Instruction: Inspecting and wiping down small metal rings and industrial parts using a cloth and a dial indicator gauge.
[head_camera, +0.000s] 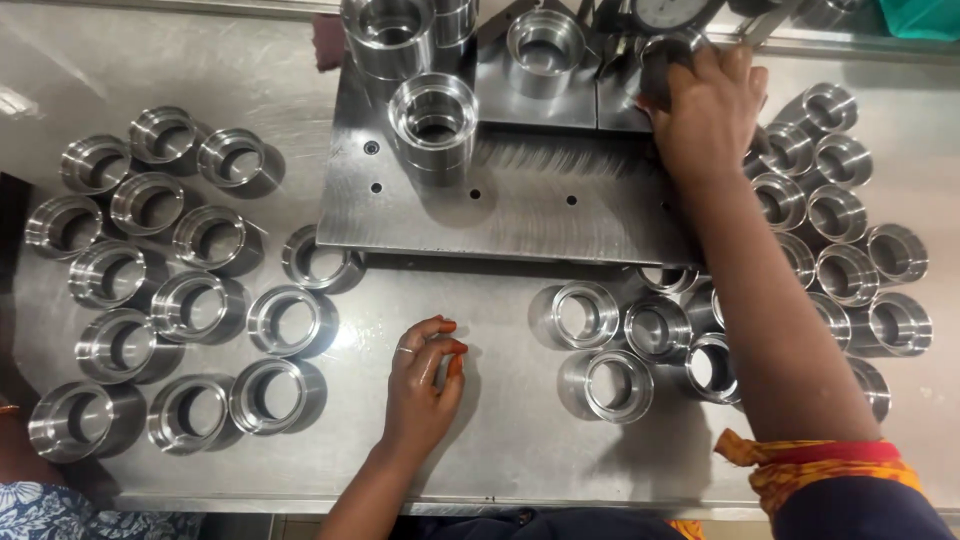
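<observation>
My right hand (708, 112) reaches to the far right corner of a thick steel plate (520, 205) and grips a shiny metal ring (668, 52) under a dial gauge (665, 12). My left hand (425, 385) rests on the steel table (500, 440) in front of the plate, fingers curled loosely with nothing in them. Larger steel cylinders (434, 118) stand on the plate's far left part.
Several polished metal rings (150, 300) lie in a group on the left of the table, several more rings (620, 340) in front of the plate and at the right (850, 220). A patterned cloth (40, 510) shows at the bottom left corner.
</observation>
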